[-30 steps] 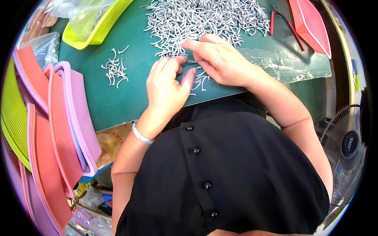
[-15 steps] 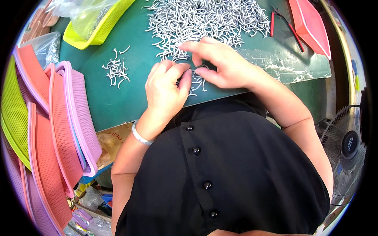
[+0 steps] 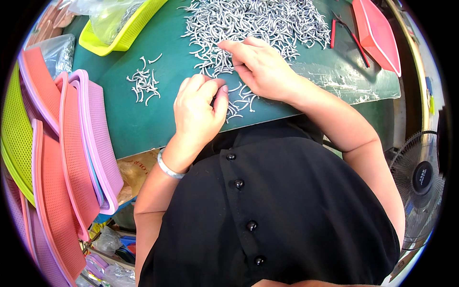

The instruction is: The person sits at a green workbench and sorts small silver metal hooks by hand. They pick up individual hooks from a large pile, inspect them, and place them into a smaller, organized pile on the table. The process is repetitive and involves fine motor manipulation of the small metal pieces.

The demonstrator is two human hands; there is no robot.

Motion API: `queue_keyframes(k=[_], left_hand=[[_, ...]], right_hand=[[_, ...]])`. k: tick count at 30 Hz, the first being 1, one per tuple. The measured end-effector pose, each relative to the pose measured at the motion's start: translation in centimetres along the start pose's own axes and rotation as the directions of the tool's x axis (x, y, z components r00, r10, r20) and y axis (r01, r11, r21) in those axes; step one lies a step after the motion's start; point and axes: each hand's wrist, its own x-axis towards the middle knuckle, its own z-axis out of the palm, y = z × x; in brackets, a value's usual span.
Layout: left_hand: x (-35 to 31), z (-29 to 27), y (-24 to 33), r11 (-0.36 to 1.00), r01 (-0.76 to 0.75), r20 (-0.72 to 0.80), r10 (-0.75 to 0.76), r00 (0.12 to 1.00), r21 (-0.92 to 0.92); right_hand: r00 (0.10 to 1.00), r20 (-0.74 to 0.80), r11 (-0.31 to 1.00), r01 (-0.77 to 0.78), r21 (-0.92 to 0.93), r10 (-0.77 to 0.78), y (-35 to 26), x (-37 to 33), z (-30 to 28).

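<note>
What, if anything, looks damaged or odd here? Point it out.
The ragged, whitish streaks on the green tabletop, to the right of the right hand: they look like worn or torn film, whereas the tabletop's left side looks smooth.

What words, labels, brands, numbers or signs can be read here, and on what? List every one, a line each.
Round black fan hub: small pale lettering, too small and blurred to read.
Crinkled tan wrapping below the flat green tabletop: reddish-brown capital letters, partly cut off; I do not copy printed words out.
I can make out no other text.
</note>
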Motion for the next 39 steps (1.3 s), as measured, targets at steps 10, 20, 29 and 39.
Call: queue_keyframes(k=[10, 20, 29, 39], left_hand=[[0.5, 0.0, 0.0, 0.999, 0.026, -0.022, -0.025, 0.999, 0.046], [0.6, 0.3, 0.0, 0.998, 0.037, 0.006, -0.037, 0.999, 0.047], [0.8, 0.2, 0.5, 0.996, 0.083, 0.023, -0.082, 0.996, -0.033], [0.9, 0.6, 0.4, 0.996, -0.006, -0.045, 0.002, 0.999, -0.084]], right_hand=[[0.996, -0.072, 0.992, 0.043, -0.121, -0.052, -0.2, -0.2, -2.0], [0.998, -0.023, 0.968, 0.046, -0.245, -0.053, -0.1, -0.3, -4.3], [0.994, 0.014, 0.993, -0.107, 0.050, 0.106, -0.2, -0.6, -4.8], [0.992, 0.010, 0.944, -0.120, 0.308, 0.123, -1.2, -1.3, -2.6]])
